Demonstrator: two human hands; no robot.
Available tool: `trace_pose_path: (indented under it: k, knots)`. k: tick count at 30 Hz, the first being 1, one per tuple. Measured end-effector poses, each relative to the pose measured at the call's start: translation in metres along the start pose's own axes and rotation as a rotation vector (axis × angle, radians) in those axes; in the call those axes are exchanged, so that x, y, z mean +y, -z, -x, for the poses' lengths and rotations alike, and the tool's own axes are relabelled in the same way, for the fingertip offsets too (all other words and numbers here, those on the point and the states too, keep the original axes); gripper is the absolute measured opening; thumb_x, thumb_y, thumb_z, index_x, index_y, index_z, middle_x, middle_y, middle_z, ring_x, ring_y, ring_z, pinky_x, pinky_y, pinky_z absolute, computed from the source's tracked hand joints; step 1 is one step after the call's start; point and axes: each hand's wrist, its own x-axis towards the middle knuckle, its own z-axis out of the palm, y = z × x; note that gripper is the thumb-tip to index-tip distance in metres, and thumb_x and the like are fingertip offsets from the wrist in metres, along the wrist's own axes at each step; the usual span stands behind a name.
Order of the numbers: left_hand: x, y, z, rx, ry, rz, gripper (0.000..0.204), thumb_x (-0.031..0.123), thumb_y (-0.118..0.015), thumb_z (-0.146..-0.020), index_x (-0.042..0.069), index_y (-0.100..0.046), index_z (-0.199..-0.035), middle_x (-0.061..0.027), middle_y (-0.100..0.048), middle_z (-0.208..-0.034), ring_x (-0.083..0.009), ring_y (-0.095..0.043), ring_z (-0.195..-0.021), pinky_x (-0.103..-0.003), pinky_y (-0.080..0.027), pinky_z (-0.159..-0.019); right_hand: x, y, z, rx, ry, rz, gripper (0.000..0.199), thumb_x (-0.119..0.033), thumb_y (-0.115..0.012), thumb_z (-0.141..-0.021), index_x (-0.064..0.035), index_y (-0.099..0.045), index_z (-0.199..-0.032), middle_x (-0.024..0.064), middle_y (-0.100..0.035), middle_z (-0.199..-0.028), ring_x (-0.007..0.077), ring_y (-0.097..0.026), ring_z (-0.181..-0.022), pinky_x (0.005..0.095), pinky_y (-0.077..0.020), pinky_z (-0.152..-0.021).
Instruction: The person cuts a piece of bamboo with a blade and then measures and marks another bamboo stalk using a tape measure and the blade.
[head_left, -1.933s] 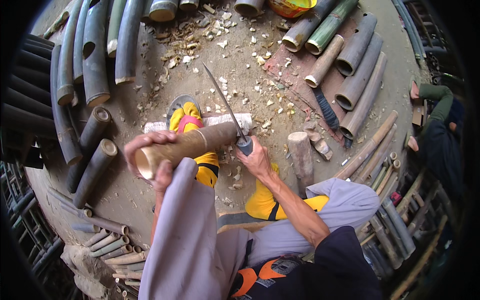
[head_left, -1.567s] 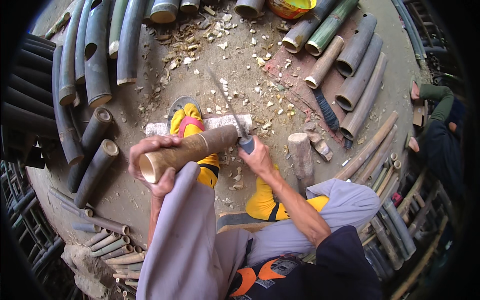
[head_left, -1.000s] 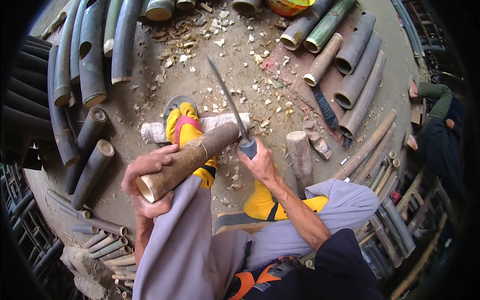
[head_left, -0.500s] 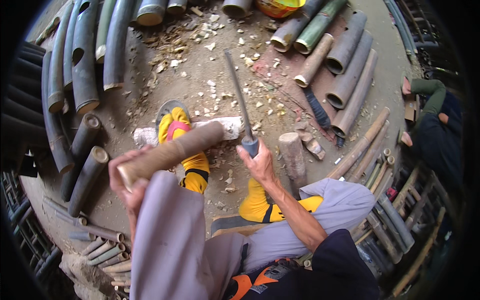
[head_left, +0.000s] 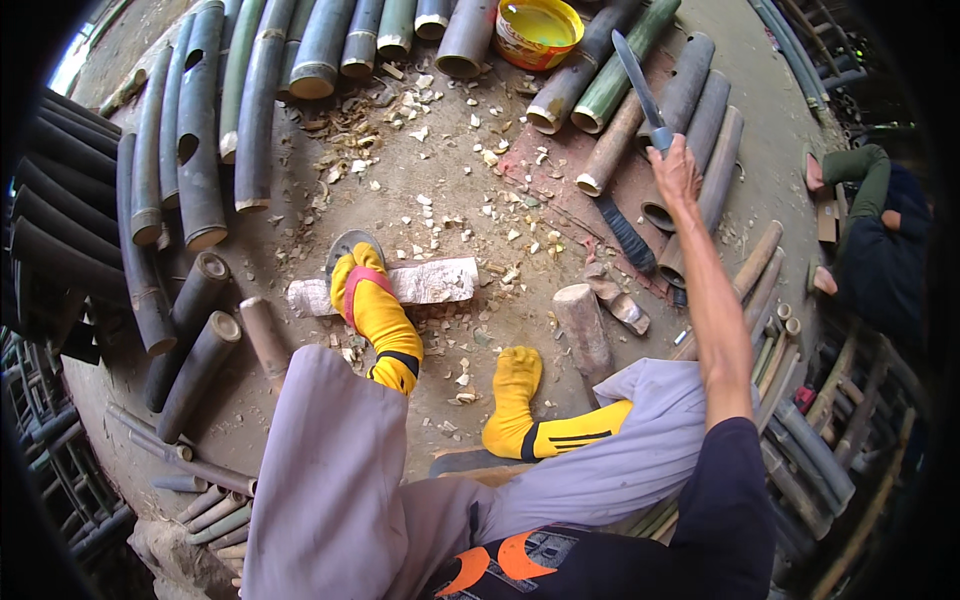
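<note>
My right hand (head_left: 675, 170) is closed around the blue-grey handle of a long knife (head_left: 640, 78), held out at the far right over the bamboo lengths. The narrow blade points away and to the left. My left hand is out of view. A short brown bamboo piece (head_left: 264, 338) rests beside my left knee, its lower end hidden by my trouser leg. My left foot (head_left: 372, 300), in a yellow sock and sandal, stands across a whitish chopped block (head_left: 440, 281). A worn wooden stump (head_left: 581, 325) is in front of my right knee.
Dark bamboo tubes (head_left: 200, 140) line the far left, and more (head_left: 715, 170) lie at right. A yellow-red bucket (head_left: 536, 50) with liquid stands at the back. Pale chips (head_left: 425, 200) litter the ground. Another person (head_left: 870, 230) sits at the far right.
My right hand has swung the knife far forward and right. The short bamboo piece has gone from my left hand to beside my left knee, and that hand has left the view.
</note>
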Motion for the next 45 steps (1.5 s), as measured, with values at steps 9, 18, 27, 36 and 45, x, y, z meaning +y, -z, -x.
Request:
trace_pose_path:
  k: [9, 18, 27, 36, 45]
  knots:
    - [-0.014, -0.015, 0.012, -0.022, -0.136, -0.333, 0.052, 0.034, -0.063, -0.079, 0.001, -0.050, -0.118, -0.0135, -0.058, -0.107, -0.0276, -0.058, -0.100, -0.045, -0.049, -0.084, 0.030, 0.001, -0.052, -0.214, 0.148, 0.138, 0.043, -0.031, -0.064, -0.083, -0.0040, -0.048, -0.112, 0.0243, -0.061, -0.108, 0.0436, -0.060, -0.102, 0.0538, -0.0481, -0.085]
    - [-0.014, -0.043, 0.017, -0.094, -0.277, -0.586, 0.052, 0.031, -0.063, -0.078, 0.001, -0.050, -0.118, -0.0139, -0.058, -0.108, -0.0280, -0.057, -0.099, -0.044, -0.049, -0.083, 0.038, -0.001, -0.054, -0.367, 0.107, 0.020, 0.051, -0.033, -0.066, -0.081, -0.0035, -0.046, -0.117, 0.0265, -0.061, -0.111, 0.0452, -0.058, -0.105, 0.0538, -0.0450, -0.089]
    - [-0.008, -0.044, 0.023, -0.113, -0.350, -0.733, 0.051, 0.028, -0.064, -0.076, 0.000, -0.051, -0.117, -0.0144, -0.057, -0.108, -0.0283, -0.057, -0.098, -0.043, -0.048, -0.083, 0.020, -0.002, -0.045, -0.361, 0.064, -0.123, 0.055, -0.031, -0.066, -0.078, 0.0023, -0.051, -0.118, 0.0306, -0.060, -0.110, 0.0450, -0.059, -0.104, 0.0503, -0.0461, -0.090]
    - [-0.022, 0.024, 0.004, -0.080, -0.292, -0.947, 0.051, 0.025, -0.065, -0.075, 0.000, -0.051, -0.117, -0.0148, -0.057, -0.109, -0.0286, -0.057, -0.098, -0.042, -0.047, -0.083, 0.009, 0.009, -0.032, -0.226, -0.101, -0.396, 0.056, -0.037, -0.064, -0.076, 0.0063, -0.053, -0.110, 0.0277, -0.063, -0.096, 0.0377, -0.064, -0.089, 0.0462, -0.0495, -0.078]
    - [-0.036, 0.030, -0.038, 0.098, -0.517, -0.956, 0.051, 0.018, -0.065, -0.071, -0.002, -0.052, -0.116, -0.0162, -0.057, -0.106, -0.0292, -0.057, -0.094, -0.039, -0.047, -0.081, -0.030, -0.042, 0.066, -0.096, -0.195, -0.650, 0.047, -0.027, -0.075, -0.069, -0.0021, -0.050, -0.100, 0.0163, -0.062, -0.084, 0.0317, -0.062, -0.077, 0.0451, -0.0487, -0.071]
